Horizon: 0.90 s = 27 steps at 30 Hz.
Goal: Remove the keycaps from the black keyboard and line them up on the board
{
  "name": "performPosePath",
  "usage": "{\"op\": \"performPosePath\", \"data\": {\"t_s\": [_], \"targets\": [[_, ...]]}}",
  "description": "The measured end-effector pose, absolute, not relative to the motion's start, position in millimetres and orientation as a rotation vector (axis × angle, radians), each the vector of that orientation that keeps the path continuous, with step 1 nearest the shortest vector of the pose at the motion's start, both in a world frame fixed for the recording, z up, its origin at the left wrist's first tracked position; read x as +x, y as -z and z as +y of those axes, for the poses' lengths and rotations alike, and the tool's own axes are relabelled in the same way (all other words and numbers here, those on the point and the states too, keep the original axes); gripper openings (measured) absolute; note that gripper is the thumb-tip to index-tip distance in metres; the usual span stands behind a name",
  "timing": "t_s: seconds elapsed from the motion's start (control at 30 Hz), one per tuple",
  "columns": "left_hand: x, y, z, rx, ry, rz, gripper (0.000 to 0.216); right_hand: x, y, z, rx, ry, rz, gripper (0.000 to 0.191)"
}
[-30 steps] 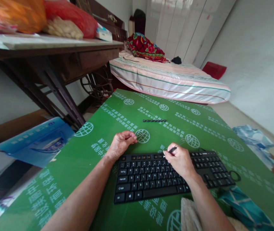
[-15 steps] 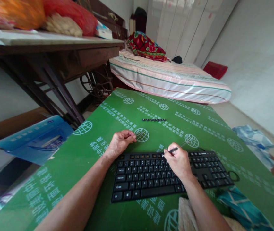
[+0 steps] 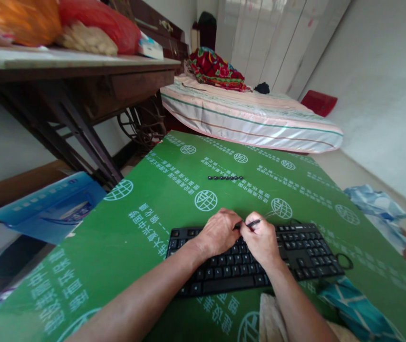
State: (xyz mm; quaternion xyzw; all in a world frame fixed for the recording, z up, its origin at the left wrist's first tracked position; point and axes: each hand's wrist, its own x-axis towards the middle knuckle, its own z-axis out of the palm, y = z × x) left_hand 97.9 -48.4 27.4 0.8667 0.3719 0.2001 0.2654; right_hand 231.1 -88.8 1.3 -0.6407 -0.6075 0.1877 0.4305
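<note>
A keyboard (image 3: 236,270) was set crosswise beneath both hands, its long axis stretched from left to right and its number pad left uncovered to the right hand's right. A thin dark tool (image 3: 253,223) was clamped in the fingers of the right hand (image 3: 262,237), slanted across its fingertips above the keyboard's far edge. The left hand (image 3: 220,232) was brought close beside it, fingers bunched; whether anything was pinched there could not be made out. Beyond both hands, well apart, black pieces (image 3: 225,178) were lined up crosswise, the left hand placed slightly nearer.
</note>
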Motion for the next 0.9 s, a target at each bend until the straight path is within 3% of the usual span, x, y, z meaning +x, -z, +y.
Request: {"op": "performPosePath", "data": {"t_s": [0.9], "targets": [[92.6, -18.4, -54.0, 2.265, -0.689, 1.000, 0.013, 227.2, 0.2, -86.7, -1.351, -0.745, -1.230, 0.027]]}}
